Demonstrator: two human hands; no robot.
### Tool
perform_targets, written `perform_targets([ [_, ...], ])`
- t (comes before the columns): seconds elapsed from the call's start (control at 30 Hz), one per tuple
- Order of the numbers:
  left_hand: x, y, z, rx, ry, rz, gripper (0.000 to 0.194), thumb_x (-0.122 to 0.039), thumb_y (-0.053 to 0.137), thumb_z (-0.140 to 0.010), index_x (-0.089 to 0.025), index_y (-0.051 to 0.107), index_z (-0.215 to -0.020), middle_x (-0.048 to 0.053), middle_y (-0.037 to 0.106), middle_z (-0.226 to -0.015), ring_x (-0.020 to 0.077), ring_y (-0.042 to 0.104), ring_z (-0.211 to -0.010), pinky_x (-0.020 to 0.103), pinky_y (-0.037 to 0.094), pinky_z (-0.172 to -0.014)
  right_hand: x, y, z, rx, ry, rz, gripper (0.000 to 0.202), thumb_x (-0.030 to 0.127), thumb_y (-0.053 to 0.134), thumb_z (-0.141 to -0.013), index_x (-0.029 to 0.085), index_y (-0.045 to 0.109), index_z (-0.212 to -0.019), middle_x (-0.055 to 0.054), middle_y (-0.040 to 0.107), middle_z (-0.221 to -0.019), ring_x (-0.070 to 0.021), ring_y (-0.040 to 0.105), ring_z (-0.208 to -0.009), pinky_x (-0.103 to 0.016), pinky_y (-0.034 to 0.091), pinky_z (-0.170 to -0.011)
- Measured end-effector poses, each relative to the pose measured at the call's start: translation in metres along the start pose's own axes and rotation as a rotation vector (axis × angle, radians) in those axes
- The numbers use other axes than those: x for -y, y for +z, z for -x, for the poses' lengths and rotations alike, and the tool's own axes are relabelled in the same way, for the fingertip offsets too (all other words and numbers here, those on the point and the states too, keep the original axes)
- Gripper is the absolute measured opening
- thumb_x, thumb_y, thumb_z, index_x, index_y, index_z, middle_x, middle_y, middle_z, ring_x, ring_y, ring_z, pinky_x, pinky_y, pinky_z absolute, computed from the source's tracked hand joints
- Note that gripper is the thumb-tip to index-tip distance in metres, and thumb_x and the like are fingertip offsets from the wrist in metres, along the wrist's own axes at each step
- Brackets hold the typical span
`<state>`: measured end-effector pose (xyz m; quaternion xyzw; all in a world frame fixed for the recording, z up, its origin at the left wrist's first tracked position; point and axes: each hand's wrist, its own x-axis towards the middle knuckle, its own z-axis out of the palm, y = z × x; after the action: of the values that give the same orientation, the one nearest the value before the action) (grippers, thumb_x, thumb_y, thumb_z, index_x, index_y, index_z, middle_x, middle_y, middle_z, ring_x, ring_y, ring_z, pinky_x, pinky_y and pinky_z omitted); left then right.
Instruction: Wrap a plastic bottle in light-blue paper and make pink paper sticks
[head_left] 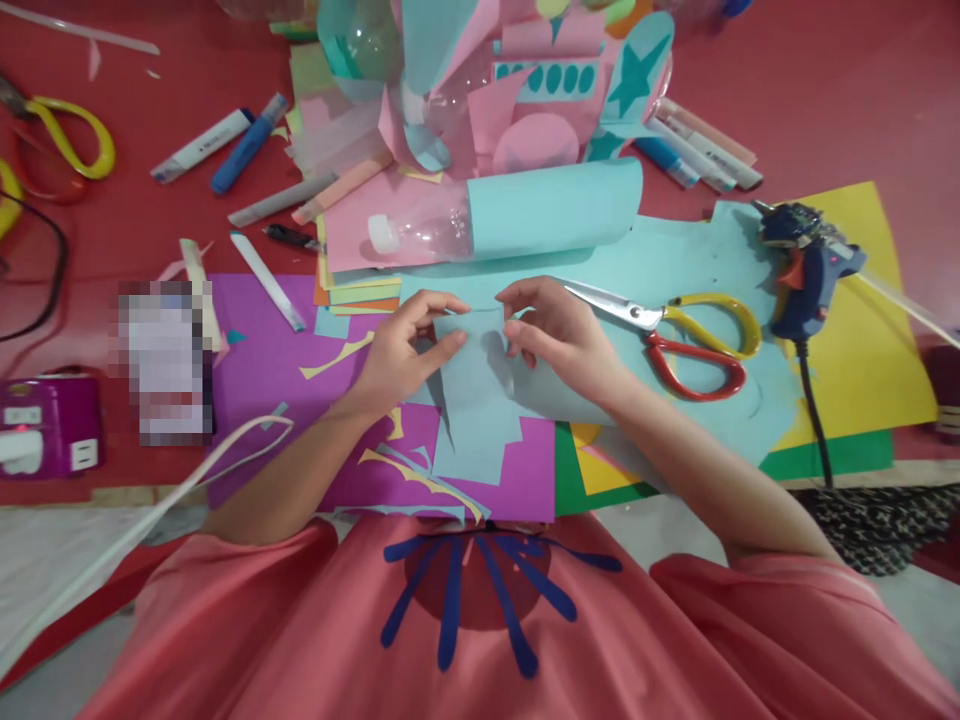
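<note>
My left hand grips the upper left edge of a light blue piece of paper between thumb and fingers. At its upper right corner my right hand has curled fingers, the thumb and index closing on the paper. The paper hangs down over a purple sheet. Just right of my right hand lies a pair of scissors with one yellow and one red handle. Beyond both hands, a clear plastic bottle lies on its side, partly wrapped in light blue paper.
A blue hot glue gun rests on a yellow sheet at right. Markers lie at the left and right back. Pink and blue paper crafts stand at the back. A purple power socket sits far left, near paper scraps.
</note>
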<state>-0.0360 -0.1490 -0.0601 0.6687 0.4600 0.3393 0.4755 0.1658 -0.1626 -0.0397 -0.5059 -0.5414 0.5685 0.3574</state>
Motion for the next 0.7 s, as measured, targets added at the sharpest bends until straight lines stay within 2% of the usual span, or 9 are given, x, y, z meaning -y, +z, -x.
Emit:
perform_targets([
  [0.13,-0.010,0.002,0.000,-0.015,0.026,-0.074,0.021,-0.038,0.063,-0.083,-0.020,0.064,-0.094,0.003,0.069,-0.097,0.0127,0.064,-0.082,0.022,0.050,-0.068,-0.005,0.005,-0.001,-0.020,-0.042,0.193,0.021,0.030,0.063,-0.078,0.022,0.057,-0.097,0.006,0.040,-0.065,-0.0089,0.037,-0.055,-0.025,0.035,-0.053],
  [0.2,-0.015,0.003,-0.001,-0.050,0.011,-0.076,0.015,-0.031,0.062,-0.083,-0.021,0.064,-0.093,-0.001,0.067,-0.080,0.0110,0.061,-0.069,0.022,0.048,-0.061,-0.008,0.003,-0.002,-0.022,-0.055,0.196,0.016,0.030,0.061,-0.080,0.021,0.057,-0.094,0.007,0.033,-0.059,-0.0089,0.034,-0.053,-0.025,0.032,-0.052],
  [0.3,-0.019,0.005,-0.005,-0.036,-0.036,-0.014,0.015,-0.024,0.060,-0.083,-0.022,0.065,-0.097,-0.008,0.048,-0.050,0.0076,0.044,-0.044,0.021,0.040,-0.048,-0.012,-0.001,-0.003,-0.047,-0.113,0.149,0.012,0.031,0.059,-0.081,0.021,0.057,-0.087,0.006,0.037,-0.061,-0.0086,0.035,-0.053,-0.025,0.031,-0.052],
  [0.37,-0.018,0.008,-0.008,-0.022,-0.031,0.022,0.016,-0.022,0.061,-0.083,-0.023,0.067,-0.097,-0.009,0.046,-0.047,0.0069,0.040,-0.040,0.021,0.038,-0.044,-0.012,-0.002,-0.004,-0.061,-0.137,0.129,0.009,0.029,0.058,-0.081,0.021,0.057,-0.084,0.005,0.044,-0.064,-0.0084,0.038,-0.055,-0.025,0.033,-0.053],
  [0.43,-0.014,0.011,-0.009,-0.050,0.026,0.032,0.012,-0.023,0.062,-0.083,-0.023,0.071,-0.091,-0.006,0.060,-0.056,0.0076,0.051,-0.046,0.021,0.043,-0.047,-0.012,-0.003,-0.005,-0.077,-0.135,0.116,0.006,0.026,0.059,-0.081,0.020,0.059,-0.084,0.003,0.051,-0.069,-0.0087,0.044,-0.058,-0.025,0.036,-0.055],
  [0.5,-0.008,0.014,-0.009,-0.079,0.091,0.021,0.011,-0.024,0.062,-0.085,-0.023,0.073,-0.087,-0.002,0.073,-0.074,0.0102,0.065,-0.063,0.021,0.050,-0.057,-0.011,-0.003,-0.006,-0.081,-0.134,0.075,0.009,0.028,0.060,-0.081,0.020,0.063,-0.086,0.001,0.059,-0.077,-0.0095,0.050,-0.064,-0.025,0.040,-0.059],
  [0.57,-0.002,0.016,-0.008,-0.068,0.131,-0.010,0.015,-0.026,0.060,-0.088,-0.024,0.074,-0.090,0.000,0.077,-0.089,0.0124,0.071,-0.079,0.022,0.055,-0.069,-0.011,-0.003,-0.007,-0.062,-0.138,0.020,0.014,0.032,0.061,-0.083,0.021,0.066,-0.087,0.000,0.065,-0.084,-0.0103,0.055,-0.069,-0.025,0.044,-0.063],
  [0.7,0.007,0.014,-0.005,-0.036,0.222,-0.059,0.017,-0.024,0.059,-0.090,-0.026,0.075,-0.094,-0.001,0.078,-0.095,0.0133,0.073,-0.086,0.024,0.058,-0.079,-0.013,-0.002,-0.007,-0.010,-0.124,-0.011,0.021,0.039,0.060,-0.086,0.020,0.069,-0.083,-0.002,0.070,-0.085,-0.0132,0.063,-0.078,-0.027,0.049,-0.070],
])
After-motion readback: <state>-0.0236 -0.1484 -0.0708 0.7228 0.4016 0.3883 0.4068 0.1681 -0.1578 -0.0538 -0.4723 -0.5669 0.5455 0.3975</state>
